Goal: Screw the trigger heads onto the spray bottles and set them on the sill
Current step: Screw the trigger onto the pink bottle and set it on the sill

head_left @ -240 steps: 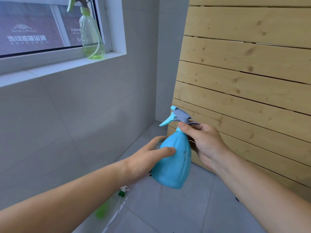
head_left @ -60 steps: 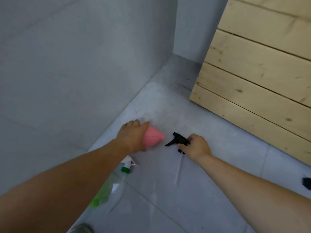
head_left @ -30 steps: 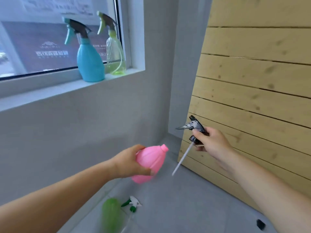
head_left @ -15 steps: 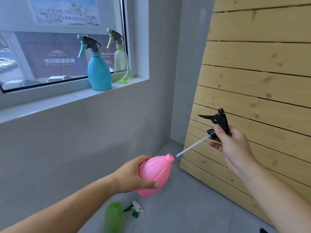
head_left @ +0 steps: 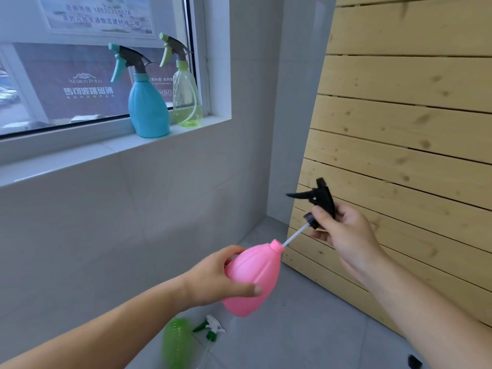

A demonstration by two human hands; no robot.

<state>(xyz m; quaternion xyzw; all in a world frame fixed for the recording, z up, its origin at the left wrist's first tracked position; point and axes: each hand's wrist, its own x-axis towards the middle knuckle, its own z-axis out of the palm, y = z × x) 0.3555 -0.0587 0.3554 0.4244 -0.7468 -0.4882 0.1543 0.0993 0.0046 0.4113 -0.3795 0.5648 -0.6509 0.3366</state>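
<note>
Straw tip now slid into the pink bottle (head_left: pixel 253 278) neck, left hand (head_left: pixel 213 280) gripping bottle, right hand (head_left: pixel 343 233) clamped on black trigger head (head_left: pixel 320 199).

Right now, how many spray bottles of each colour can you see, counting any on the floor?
Blue bottle, on the sill: 1
Clear yellow-green bottle, on the sill: 1
Pink bottle, held: 1
Green bottle, on the floor: 1
Total: 4

Green bottle (head_left: pixel 177 342) on floor: motion-blurred, base cut off by bottom frame edge. Small dark object (head_left: pixel 414 362) at lower right: partly cropped, not identifiable. Dip tube (head_left: pixel 294 237) tip hidden inside pink bottle (head_left: pixel 253 278) neck; right hand (head_left: pixel 346 235) covers trigger head (head_left: pixel 319 199) collar.
</note>
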